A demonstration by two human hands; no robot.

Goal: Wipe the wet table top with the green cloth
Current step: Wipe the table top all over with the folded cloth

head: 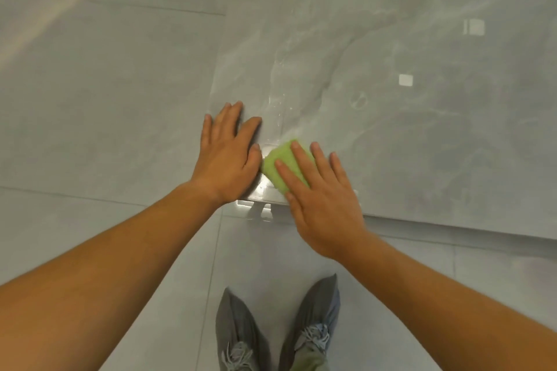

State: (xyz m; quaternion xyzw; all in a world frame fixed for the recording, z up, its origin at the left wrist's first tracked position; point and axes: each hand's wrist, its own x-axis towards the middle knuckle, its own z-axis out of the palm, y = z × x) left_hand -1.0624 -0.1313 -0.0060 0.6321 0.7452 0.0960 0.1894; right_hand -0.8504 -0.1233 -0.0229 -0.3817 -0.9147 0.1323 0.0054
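Observation:
A folded green cloth [283, 164] lies on the near left corner of the grey marble table top [391, 69]. My right hand [319, 199] presses flat on the cloth with straight fingers and covers its right half. My left hand [227, 153] rests flat on the table's left edge, just left of the cloth, fingers spread. Wet streaks and droplets [280, 105] glisten on the table beyond the cloth.
The table's near edge [452, 227] runs to the right, its left edge [223, 54] runs away from me. Grey tiled floor [105, 84] lies to the left and below. My two feet in grey shoe covers [277, 331] stand near the corner.

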